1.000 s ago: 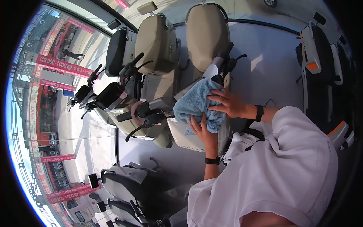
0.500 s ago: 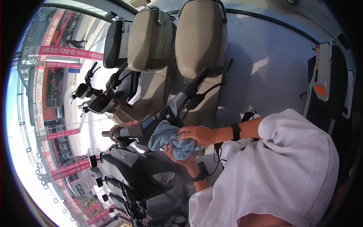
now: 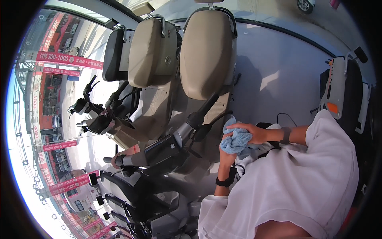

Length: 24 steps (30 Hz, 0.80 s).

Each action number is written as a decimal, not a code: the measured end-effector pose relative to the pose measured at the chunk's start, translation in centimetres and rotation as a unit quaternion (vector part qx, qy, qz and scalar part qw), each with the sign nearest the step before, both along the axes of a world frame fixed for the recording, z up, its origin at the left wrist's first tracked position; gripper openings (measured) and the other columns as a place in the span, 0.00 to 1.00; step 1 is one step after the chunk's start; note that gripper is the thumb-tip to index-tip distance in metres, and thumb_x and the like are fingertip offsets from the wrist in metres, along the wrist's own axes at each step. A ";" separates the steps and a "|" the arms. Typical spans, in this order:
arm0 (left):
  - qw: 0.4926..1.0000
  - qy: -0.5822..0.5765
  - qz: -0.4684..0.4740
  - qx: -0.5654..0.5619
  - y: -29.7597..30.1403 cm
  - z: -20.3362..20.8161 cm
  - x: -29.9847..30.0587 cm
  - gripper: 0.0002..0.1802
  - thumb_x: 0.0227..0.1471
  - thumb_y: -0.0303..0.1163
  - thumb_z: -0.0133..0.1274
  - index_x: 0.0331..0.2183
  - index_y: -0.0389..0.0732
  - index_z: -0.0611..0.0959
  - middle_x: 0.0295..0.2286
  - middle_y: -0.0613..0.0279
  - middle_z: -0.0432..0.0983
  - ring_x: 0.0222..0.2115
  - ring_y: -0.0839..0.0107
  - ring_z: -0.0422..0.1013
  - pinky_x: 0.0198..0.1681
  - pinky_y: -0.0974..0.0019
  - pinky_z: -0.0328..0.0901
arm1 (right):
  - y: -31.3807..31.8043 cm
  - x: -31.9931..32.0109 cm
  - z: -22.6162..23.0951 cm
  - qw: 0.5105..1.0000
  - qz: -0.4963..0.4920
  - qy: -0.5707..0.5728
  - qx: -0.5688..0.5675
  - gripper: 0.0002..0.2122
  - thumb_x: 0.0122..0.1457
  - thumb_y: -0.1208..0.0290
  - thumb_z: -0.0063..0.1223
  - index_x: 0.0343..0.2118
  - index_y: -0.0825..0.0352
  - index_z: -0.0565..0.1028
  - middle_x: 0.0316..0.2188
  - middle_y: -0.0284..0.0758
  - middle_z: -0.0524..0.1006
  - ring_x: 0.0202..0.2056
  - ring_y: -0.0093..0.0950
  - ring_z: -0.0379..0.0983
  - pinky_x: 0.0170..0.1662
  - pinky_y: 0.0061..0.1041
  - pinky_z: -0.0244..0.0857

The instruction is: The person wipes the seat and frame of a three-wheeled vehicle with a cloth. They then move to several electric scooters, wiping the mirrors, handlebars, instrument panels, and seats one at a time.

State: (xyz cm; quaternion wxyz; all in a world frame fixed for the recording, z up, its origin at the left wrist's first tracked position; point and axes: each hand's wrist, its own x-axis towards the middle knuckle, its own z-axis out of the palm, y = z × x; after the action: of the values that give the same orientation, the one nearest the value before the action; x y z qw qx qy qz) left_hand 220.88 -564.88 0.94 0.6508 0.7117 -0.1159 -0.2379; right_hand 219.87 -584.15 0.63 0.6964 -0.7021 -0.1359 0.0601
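A crumpled light-blue towel (image 3: 236, 139) is bunched between my two hands, close to my body. My right hand (image 3: 256, 134) grips it from the right side, fingers wrapped over the cloth. My left hand (image 3: 227, 156) closes on its lower left part, its fingers partly hidden by the towel. Left of my hands is the handlebar (image 3: 187, 129) of a beige electric scooter, with a dark display panel (image 3: 161, 150). The towel is apart from the handlebar. The scooter's beige seat (image 3: 207, 51) lies farther off, beyond the handlebar.
Two more scooters, one with a beige seat (image 3: 148, 51) and one with a black seat (image 3: 114, 55), stand to the left. Dark scooters (image 3: 159, 199) crowd the lower left. Another vehicle (image 3: 338, 87) stands at the right. Glass with red banners (image 3: 65, 58) borders the left.
Both hands have drawn the towel back from beside the display panel, to the right and toward my body. The towel is now squeezed into a tighter bunch. The view has shifted slightly.
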 end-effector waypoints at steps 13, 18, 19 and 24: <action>0.990 0.096 0.021 -0.099 -17.3 -2.7 9.1 0.25 0.49 0.18 0.52 0.52 0.33 0.73 0.46 0.57 0.74 0.47 0.71 0.70 0.53 0.69 0.63 | -16.3 7.1 -1.7 0.973 -0.169 0.129 -0.085 0.23 0.52 0.75 0.64 0.52 0.66 0.71 0.43 0.35 0.78 0.45 0.24 0.74 0.52 0.25 0.66; 0.972 0.132 0.149 -0.122 -23.7 -4.1 13.4 0.21 0.55 0.20 0.46 0.51 0.32 0.73 0.46 0.56 0.74 0.46 0.71 0.71 0.52 0.68 0.64 | -23.9 13.4 -2.6 0.960 -0.027 0.265 0.086 0.32 0.51 0.79 0.63 0.61 0.64 0.63 0.52 0.33 0.71 0.54 0.25 0.67 0.60 0.27 0.59; 0.957 0.155 0.195 -0.147 -25.1 -6.0 14.3 0.20 0.58 0.22 0.45 0.52 0.32 0.73 0.47 0.55 0.73 0.47 0.71 0.70 0.53 0.68 0.63 | -25.5 15.0 -2.9 0.946 -0.002 0.303 0.113 0.33 0.51 0.79 0.63 0.61 0.64 0.63 0.52 0.33 0.71 0.54 0.26 0.66 0.60 0.28 0.58; 0.915 0.165 0.311 -0.197 -31.5 -4.3 21.3 0.20 0.61 0.27 0.47 0.54 0.32 0.71 0.49 0.55 0.71 0.49 0.69 0.69 0.54 0.66 0.63 | -31.3 22.8 -3.1 0.895 0.047 0.415 0.154 0.22 0.55 0.72 0.62 0.53 0.67 0.69 0.48 0.34 0.73 0.50 0.24 0.69 0.55 0.27 0.63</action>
State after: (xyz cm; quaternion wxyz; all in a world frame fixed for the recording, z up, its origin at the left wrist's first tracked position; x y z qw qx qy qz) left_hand 242.13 -596.37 -3.39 0.8287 0.5199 0.1758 -0.1096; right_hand 242.64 -615.40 -2.45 0.7855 -0.4899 0.1248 0.3570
